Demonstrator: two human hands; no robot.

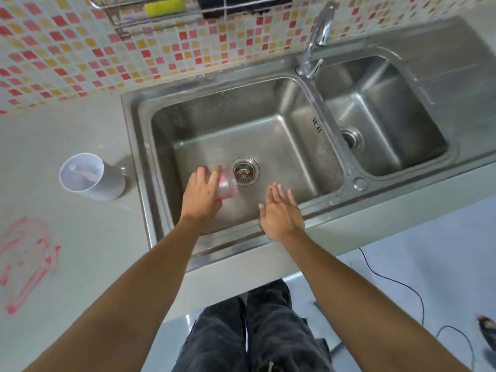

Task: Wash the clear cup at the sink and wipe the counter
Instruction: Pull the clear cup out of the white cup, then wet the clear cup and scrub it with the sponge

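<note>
Head view. Nearest the lens are your dark trousers (257, 331) at lower middle, with both forearms reaching up-frame over the bench (88, 124) edge.

Left hand (201, 196): fingers curled round the clear cup (228, 185), gripping it from the side. The cup is inside the large basin of the sink (268, 124), tipped over with its mouth toward the drain strainer (245, 171), just beside it. Red residue shows on the cup wall. Judgement: you hold it tilted there so the dregs run straight into the drain.

Right hand (280, 213): flat, fingers straight, holding nothing, over the near part of the same basin. It is probably free so it can go to the tap (316, 38) or rub the cup. No stream is visible from the tap.

Red smear (26, 259) at lower left on the bench, well apart from the sink. Judgement: this is the wipe target, not yet done.

Count:
- hands: 2
- basins: 2, the smaller one (381, 108) at upper right
- drains: 2
- tap: 1
- cups: 2, the clear one plus a pale opaque cup (88, 175) on the bench left of the sink
- yellow sponge (164, 8): 1, in the wall rack at the top edge
</note>
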